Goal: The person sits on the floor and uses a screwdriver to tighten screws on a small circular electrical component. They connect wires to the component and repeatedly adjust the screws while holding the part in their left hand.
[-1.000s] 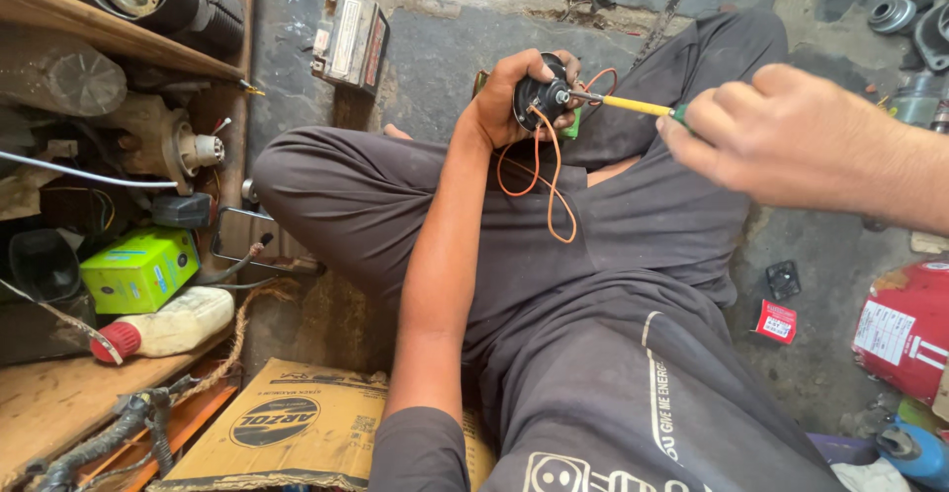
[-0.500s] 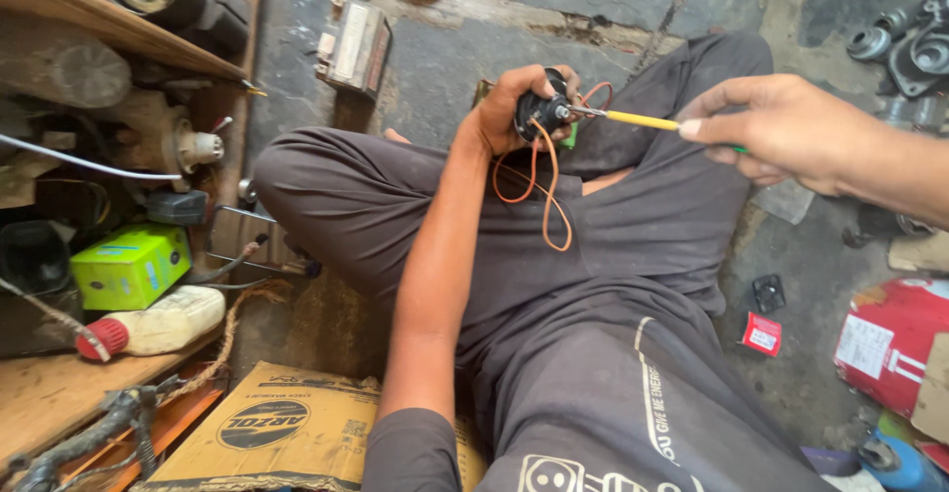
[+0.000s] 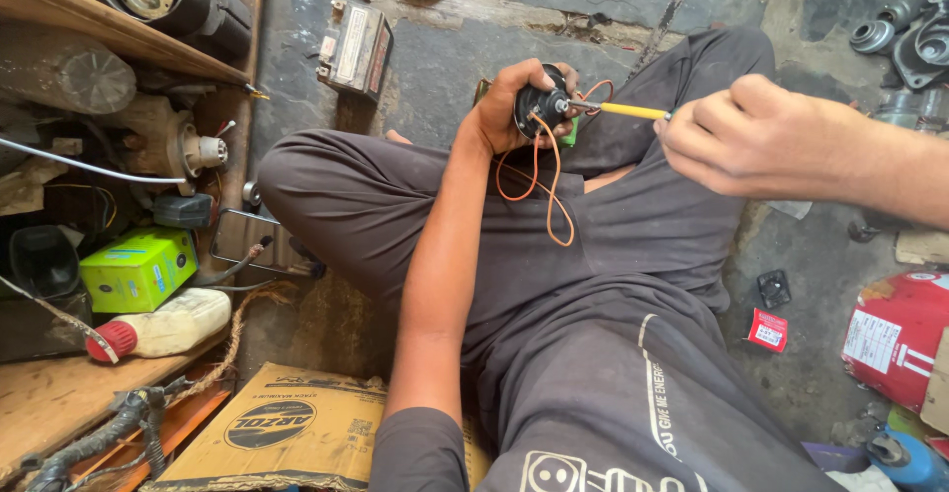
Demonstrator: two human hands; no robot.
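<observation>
Seated cross-legged on a stone floor [image 3: 474, 47] in dark trousers. Left hand [image 3: 509, 106] closed around a small round black motor [image 3: 539, 108], held above the lap, its face and short shaft turned toward the right hand. Orange wires [image 3: 539, 185] hanging from the motor in loops down over the thigh. Right hand [image 3: 761, 141] closed in a fist on a screwdriver [image 3: 618, 109] with a yellow shank; handle hidden inside the fingers. Long axis of the screwdriver nearly level, running from the right hand across to the motor, metal tip touching the motor's centre. To the left, a wooden shelf [image 3: 59, 393] with a green box [image 3: 138, 269] and a pale bottle with a red cap [image 3: 163, 326] lying on its side just below. Flattened cardboard [image 3: 277, 433] beside the left knee. A red can [image 3: 900, 339] on the floor at far right, well apart from the hands.
</observation>
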